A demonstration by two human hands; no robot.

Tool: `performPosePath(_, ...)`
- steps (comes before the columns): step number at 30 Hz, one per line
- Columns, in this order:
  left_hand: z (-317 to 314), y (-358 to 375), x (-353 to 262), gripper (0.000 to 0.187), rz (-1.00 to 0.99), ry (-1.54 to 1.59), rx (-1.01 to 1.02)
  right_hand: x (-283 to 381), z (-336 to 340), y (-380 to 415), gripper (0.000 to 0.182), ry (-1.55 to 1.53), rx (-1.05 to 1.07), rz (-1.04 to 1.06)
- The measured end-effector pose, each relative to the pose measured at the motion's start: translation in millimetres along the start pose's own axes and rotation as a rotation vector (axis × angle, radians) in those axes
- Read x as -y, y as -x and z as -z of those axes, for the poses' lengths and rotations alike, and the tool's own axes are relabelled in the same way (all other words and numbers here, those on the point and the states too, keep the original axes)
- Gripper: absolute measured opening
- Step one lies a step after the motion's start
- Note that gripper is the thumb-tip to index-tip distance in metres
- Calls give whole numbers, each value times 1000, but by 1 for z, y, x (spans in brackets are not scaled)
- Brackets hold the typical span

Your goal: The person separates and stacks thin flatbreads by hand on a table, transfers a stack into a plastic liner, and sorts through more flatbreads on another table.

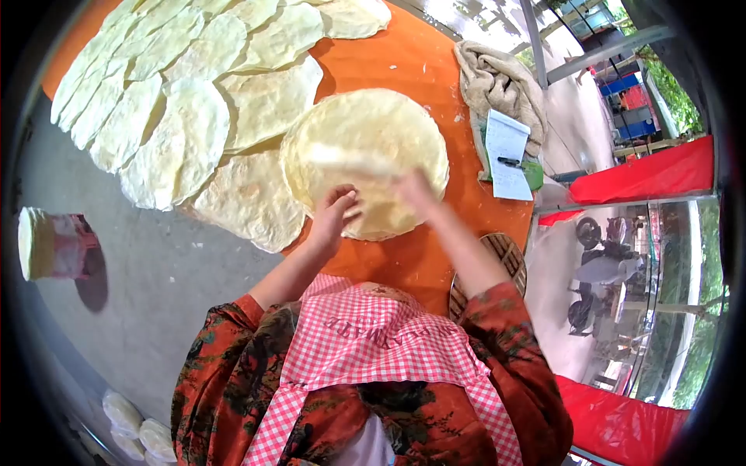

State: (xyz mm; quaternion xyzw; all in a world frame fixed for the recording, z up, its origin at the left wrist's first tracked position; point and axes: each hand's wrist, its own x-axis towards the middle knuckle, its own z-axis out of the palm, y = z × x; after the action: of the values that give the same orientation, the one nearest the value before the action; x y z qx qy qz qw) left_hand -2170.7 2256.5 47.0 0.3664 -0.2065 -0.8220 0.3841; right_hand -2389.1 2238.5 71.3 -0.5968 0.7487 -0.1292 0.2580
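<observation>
Both hands sit at approx 6 o'clock on the round flatbread (365, 159), which lies on the orange table (404, 66): left hand (336, 213) has fingers curled, pressing down on the near edge, while right hand (416, 190) is blurred, so can't tell whether it grips or just rests there (a pale blurred streak crosses the dough at 9 o'clock). More flatbreads (183, 147) overlap from 9 to 12 o'clock, w/ a notepad (507, 151) and cloth (501, 81) at 3 o'clock.
</observation>
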Motion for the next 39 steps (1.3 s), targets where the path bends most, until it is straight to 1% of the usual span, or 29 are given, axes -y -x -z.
performPosePath(2,27,-15,8,38,-258,-359,-293,15,68,-15,22,48,-136,169)
performPosePath(3,40,-22,8,40,-389,-533,-438,52,110,-5,18,119,-272,305)
performPosePath(5,60,-31,5,43,-295,-595,-459,91,144,19,14,233,-459,435)
performPosePath(6,68,-35,6,45,-246,-623,-473,97,147,31,13,291,-549,502)
performPosePath(9,86,-54,19,49,-219,-720,-446,86,101,51,9,276,-505,526)
performPosePath(11,65,-41,0,48,-125,-541,-429,55,41,50,6,251,-427,520)
performPosePath(12,57,-34,-10,47,-81,-454,-422,33,9,50,6,262,-350,515)
performPosePath(13,56,-32,-14,45,-57,-497,-413,15,-18,50,6,270,-276,510)
performPosePath(15,57,-31,-23,41,-11,-585,-396,-9,-52,50,5,257,-261,509)
performPosePath(19,59,-21,-37,30,49,-678,-312,-3,-34,51,11,173,-227,478)
performPosePath(20,56,-21,-40,27,70,-696,-282,-13,-35,49,20,187,-149,447)
performPosePath(21,55,-24,-42,25,88,-711,-252,-15,-35,52,23,211,-132,458)
performPosePath(22,55,-27,-44,24,183,-651,-188,-15,-37,57,28,235,-114,471)
performPosePath(25,47,-24,-37,22,134,-501,-233,-14,-35,70,46,217,-93,500)
performPosePath(26,47,-23,-36,23,149,-449,-212,-13,-34,76,53,194,-90,507)
performPosePath(28,46,-23,-35,25,177,-345,-171,-15,-33,83,59,207,-115,535)
performPosePath(31,44,-22,-33,30,276,33,84,-21,-35,87,63,291,-151,521)
performPosePath(32,42,-21,-33,30,287,120,131,-24,-38,87,63,330,-165,510)
performPosePath(34,32,-16,-35,32,304,290,230,-27,-47,84,55,297,-343,519)
performPosePath(35,26,-13,-37,33,291,327,225,-29,-50,81,51,281,-434,523)
performPosePath(37,13,-6,-42,35,265,402,220,-34,-44,67,37,166,-312,364)
performPosePath(38,18,-12,-36,40,276,478,187,-27,-32,58,32,108,-252,285)
performPosePath(39,25,-19,-33,42,186,422,152,-23,-11,43,27,190,-250,348)
